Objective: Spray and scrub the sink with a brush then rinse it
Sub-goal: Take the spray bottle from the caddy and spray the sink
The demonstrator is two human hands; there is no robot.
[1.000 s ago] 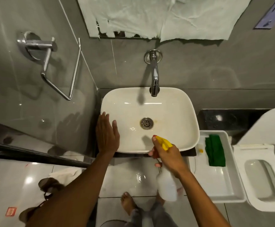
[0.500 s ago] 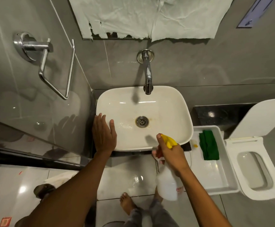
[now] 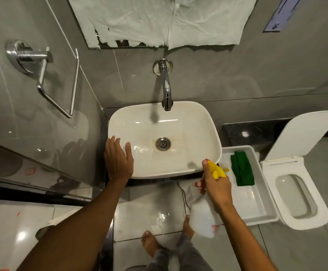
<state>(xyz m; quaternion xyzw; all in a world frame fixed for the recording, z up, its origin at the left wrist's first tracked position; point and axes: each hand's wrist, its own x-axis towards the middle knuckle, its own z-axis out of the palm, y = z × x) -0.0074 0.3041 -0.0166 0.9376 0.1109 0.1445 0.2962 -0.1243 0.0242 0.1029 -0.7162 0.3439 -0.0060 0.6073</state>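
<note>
Right hand [image 3: 217, 187] is wrapped around the neck of the spray bottle [image 3: 203, 220], fingers curled at the trigger, the yellow nozzle head [image 3: 217, 170] poking out above the knuckles and aimed toward the sink's near right corner. The translucent bottle body hangs below the hand, over the floor tiles. Left hand [image 3: 118, 159] lies flat and open on the near left rim of the white sink [image 3: 198, 122], fingers spread, gripping nothing, thumb reaching in over the bowl. Inside the bowl, a wet sheen sits just left of the drain [image 3: 163, 143], with a brownish stain ringed around it. The chrome wall faucet [image 3: 166, 89] hangs over the far rim, no water running. Just right of the sink, a white tray [image 3: 257, 202] carries a folded green cloth [image 3: 242, 169] at its far end. No brush can be made out anywhere in this view. Beyond the tray stands the toilet [image 3: 304, 192], lid up. Bare feet [image 3: 149, 243] on the tiles below the sink.
</note>
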